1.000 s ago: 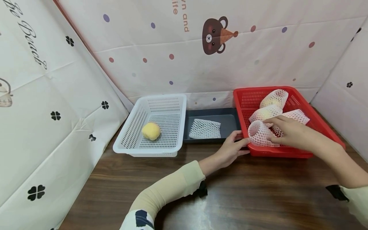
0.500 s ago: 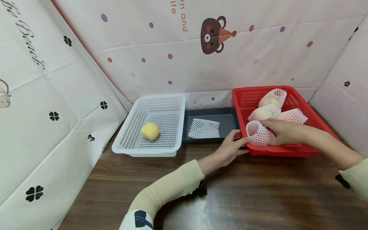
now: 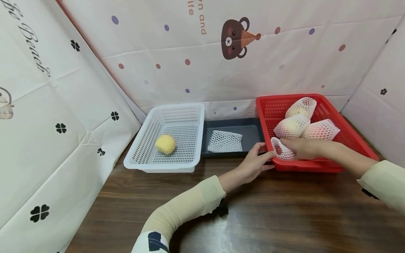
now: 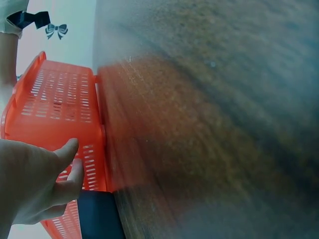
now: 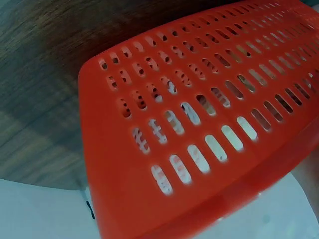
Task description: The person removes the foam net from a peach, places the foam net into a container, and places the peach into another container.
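In the head view my right hand reaches down into the front of the red basket and holds a white foam fruit net lying in the front left corner. Its fingertips are hidden behind the hand and net. Whether fruit lies inside this net cannot be told. My left hand touches the basket's left outer side near that corner, its thumb and fingers extended. In the left wrist view the left fingers lie against the red wall. Behind the right hand are 3 netted fruits, one being a netted fruit.
A dark tray with a flat foam net stands between the baskets. To its left, a white basket holds one yellow peach-like fruit. All stand on a brown wooden table, with printed cloth behind.
My right hand has moved lower and to the left in the red basket. The foam net under it has turned and looks flatter. My left hand stays at the basket's side.
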The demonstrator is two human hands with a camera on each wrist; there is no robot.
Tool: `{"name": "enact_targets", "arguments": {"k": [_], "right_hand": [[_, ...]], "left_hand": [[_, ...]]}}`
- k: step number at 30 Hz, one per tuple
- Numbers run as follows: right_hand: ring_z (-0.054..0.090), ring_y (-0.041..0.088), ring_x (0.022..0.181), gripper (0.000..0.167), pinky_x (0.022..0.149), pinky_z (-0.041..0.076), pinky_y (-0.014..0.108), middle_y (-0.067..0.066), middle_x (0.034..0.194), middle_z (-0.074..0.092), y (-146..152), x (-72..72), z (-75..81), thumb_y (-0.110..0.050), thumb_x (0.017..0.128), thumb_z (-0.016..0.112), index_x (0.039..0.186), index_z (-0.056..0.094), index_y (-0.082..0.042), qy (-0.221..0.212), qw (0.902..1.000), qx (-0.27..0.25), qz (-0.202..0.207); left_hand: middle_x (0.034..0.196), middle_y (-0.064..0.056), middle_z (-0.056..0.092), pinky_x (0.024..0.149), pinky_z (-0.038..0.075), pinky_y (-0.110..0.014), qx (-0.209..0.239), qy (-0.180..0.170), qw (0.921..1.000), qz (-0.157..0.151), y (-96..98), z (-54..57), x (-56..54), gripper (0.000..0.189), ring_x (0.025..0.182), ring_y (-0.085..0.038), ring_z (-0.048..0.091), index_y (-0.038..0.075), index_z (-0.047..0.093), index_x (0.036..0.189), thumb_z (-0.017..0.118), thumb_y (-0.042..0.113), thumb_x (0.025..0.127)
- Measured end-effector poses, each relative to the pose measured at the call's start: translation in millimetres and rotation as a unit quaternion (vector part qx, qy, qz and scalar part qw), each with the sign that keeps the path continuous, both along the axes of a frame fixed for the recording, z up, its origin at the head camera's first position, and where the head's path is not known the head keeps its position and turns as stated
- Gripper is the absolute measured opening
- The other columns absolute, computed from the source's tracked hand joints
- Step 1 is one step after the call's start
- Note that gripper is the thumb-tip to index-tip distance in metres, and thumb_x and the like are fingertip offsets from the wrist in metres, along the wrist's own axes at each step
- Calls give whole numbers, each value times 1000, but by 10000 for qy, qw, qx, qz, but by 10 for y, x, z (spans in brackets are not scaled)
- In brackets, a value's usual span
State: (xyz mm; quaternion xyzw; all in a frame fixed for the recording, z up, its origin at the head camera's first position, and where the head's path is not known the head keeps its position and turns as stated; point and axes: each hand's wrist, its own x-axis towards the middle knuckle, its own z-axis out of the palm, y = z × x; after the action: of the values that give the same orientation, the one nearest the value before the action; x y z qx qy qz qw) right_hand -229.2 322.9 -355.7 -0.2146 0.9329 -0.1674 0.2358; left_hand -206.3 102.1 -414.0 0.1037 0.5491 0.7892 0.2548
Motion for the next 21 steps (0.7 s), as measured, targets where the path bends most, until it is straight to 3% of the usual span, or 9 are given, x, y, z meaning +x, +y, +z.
{"name": "enact_targets", "arguments": {"k": [3, 13, 21], "right_hand": [[47, 50, 128, 105, 94, 53, 62, 34, 152, 37, 17, 4, -8, -30, 80, 85, 159, 23, 0, 2, 10000, -43, -51], [46, 53, 129, 89, 98, 42, 74, 36, 145, 45, 82, -23, 32, -6, 78, 86, 152, 37, 4, 496, 9983, 314, 26], [58, 45, 108, 83, 86, 54, 66, 41, 133, 50, 94, -64, 29, 2, 70, 89, 143, 49, 4, 828, 9936, 747, -170]], "left_hand": [[118, -3, 55, 100, 53, -52, 5, -8, 10000, -6, 0, -5, -2, 34, 102, -18, 62, 11, 51, 130, 62, 5, 99], [130, -12, 54, 100, 53, -50, 2, -78, 9999, -63, -1, -13, -9, 32, 111, -24, 62, 14, 51, 128, 63, 6, 100], [119, -4, 54, 100, 53, -51, 12, -43, 9999, -111, -8, -12, -22, 32, 112, -26, 62, 15, 50, 129, 62, 7, 100]]}}
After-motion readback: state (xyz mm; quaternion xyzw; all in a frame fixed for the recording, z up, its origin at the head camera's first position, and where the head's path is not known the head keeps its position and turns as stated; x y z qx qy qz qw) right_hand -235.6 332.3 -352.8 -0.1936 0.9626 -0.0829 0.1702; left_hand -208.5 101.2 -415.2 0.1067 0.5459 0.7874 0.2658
